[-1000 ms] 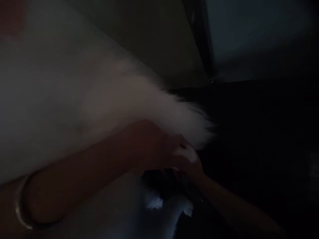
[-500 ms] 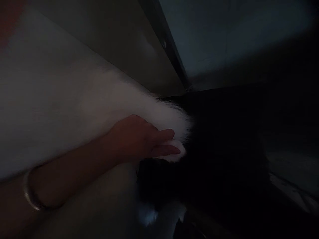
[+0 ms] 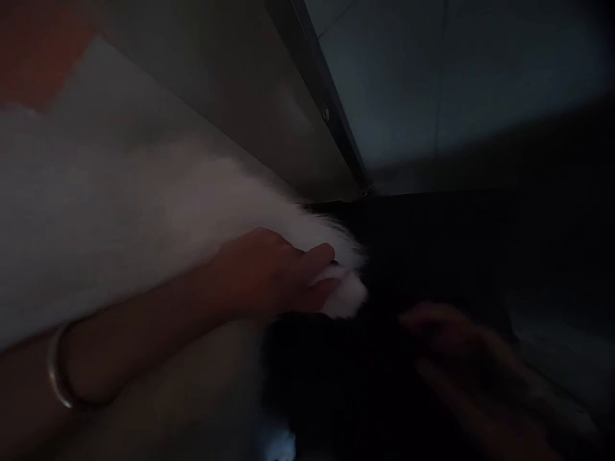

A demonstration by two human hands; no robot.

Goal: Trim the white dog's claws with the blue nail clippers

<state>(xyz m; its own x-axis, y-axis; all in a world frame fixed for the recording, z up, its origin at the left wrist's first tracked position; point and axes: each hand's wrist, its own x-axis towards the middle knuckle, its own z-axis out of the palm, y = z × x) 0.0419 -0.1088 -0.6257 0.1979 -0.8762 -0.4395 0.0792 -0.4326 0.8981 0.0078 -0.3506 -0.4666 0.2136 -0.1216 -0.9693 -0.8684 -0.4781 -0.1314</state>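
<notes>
Left hand pinching white tuft; right hand apart

Light very low, edges blurred. Left hand (image 3: 257, 272) reaches in from the left, back upward, thumb and fingers closed on a tuft (image 3: 352, 298) that pokes out past the fingertips. Tuft sits near mid-view, at the right-hand end of a broad pale mass of fluff (image 3: 192, 198); its fringe is wispy against black. Bangle (image 3: 56, 374) around the left forearm.

Right hand (image 3: 461, 349) low on the right, clear of both tuft and left hand. Thumb and forefinger spread; too dark to tell whether anything lies in the palm.

Surroundings: orange-red patch (image 3: 41, 51) upper left, beside the fluff; a grey panel (image 3: 230, 77) slanting behind, dark strip (image 3: 314, 89) along its right edge, bluish wall (image 3: 394, 83) beyond.
</notes>
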